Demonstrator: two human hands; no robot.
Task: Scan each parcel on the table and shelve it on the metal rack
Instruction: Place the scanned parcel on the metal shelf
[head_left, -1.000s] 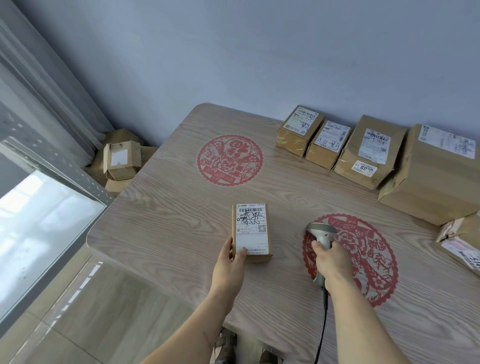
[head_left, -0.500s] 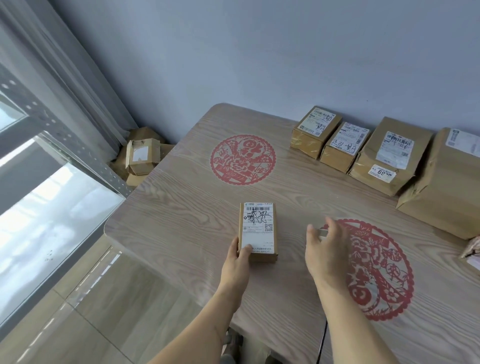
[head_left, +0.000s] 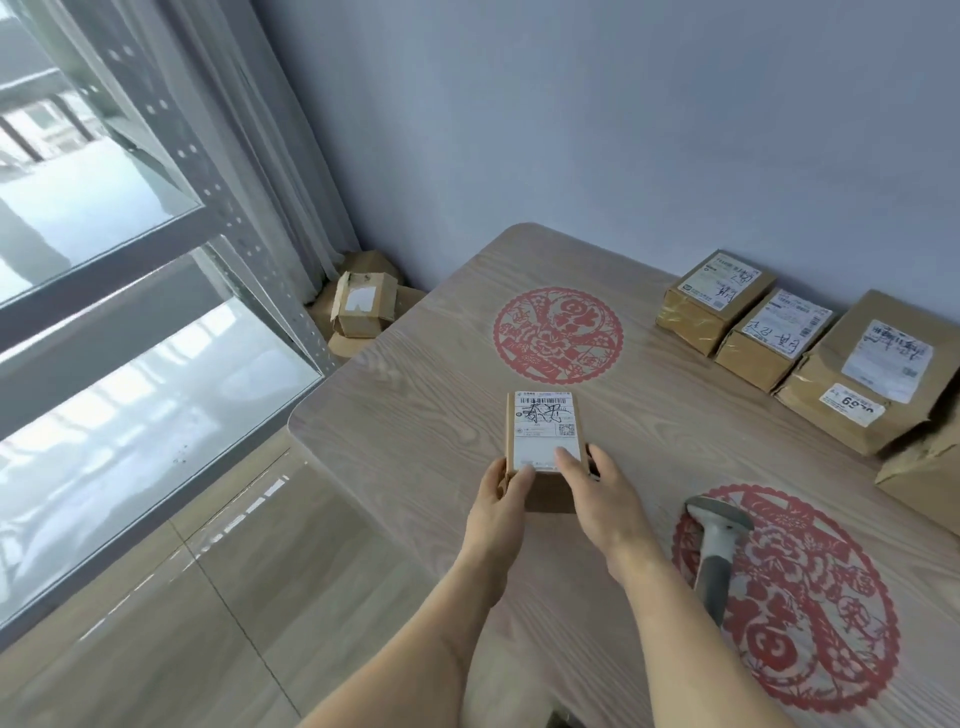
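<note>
A small brown parcel (head_left: 544, 431) with a white shipping label lies near the front left of the wooden table (head_left: 415, 415). My left hand (head_left: 501, 501) grips its near left corner, thumb on top. My right hand (head_left: 597, 499) grips its near right side, fingers lying over the label. The grey handheld scanner (head_left: 717, 535) lies on the table to the right, on a red paper-cut decal, with no hand on it. The metal rack (head_left: 244, 234) with perforated uprights stands at the left.
Three labelled brown parcels (head_left: 714, 296) (head_left: 769, 338) (head_left: 872, 374) line the wall at the back right, and a larger one (head_left: 930, 467) shows at the right edge. Cardboard boxes (head_left: 361, 306) sit on the floor in the corner. The tiled floor lies between rack and table.
My right hand let go of the scanner, which now lies on the table, and moved left onto the parcel. The view has turned left toward the rack.
</note>
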